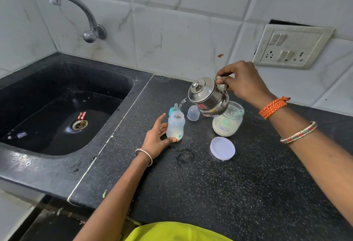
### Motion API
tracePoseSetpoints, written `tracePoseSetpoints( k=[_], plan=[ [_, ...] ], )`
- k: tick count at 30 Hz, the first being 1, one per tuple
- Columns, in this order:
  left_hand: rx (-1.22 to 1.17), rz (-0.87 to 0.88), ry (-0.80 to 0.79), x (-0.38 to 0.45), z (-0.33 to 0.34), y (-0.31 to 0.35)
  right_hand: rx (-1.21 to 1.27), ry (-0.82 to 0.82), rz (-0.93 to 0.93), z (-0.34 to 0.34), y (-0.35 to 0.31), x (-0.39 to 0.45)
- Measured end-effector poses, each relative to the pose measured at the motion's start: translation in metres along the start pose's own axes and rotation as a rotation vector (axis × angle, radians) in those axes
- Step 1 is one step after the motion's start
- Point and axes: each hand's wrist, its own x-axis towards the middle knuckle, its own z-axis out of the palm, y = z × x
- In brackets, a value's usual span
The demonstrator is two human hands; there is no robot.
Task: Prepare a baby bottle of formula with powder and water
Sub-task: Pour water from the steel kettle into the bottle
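A small clear baby bottle [175, 126] stands uncapped on the black counter [210, 193], with pale powder at its bottom. My left hand [157, 137] steadies it at the base, thumb in front and fingers behind. My right hand [242, 82] grips the handle of a small steel kettle [208, 96], tilted left above the bottle. A thin stream of water runs from its spout into the bottle's mouth. Behind the bottle sit its blue-ringed teat [174, 109] and a clear cap [193, 113]. The open glass jar labelled formula [227, 124] stands partly under the kettle, a scoop inside.
The jar's round pale lid [222, 148] lies flat on the counter near the jar. A black sink [63, 110] with a wall tap [84, 17] fills the left side. A switch and socket plate [292, 46] is on the tiled wall at right.
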Motion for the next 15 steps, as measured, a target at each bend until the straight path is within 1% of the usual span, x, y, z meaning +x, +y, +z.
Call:
tracePoseSetpoints(
  k=[15],
  plan=[
    [-0.004, 0.027, -0.008, -0.0019, -0.0008, -0.0006, -0.008, 0.019, -0.036, -0.0027, -0.0004, 0.0005]
  ],
)
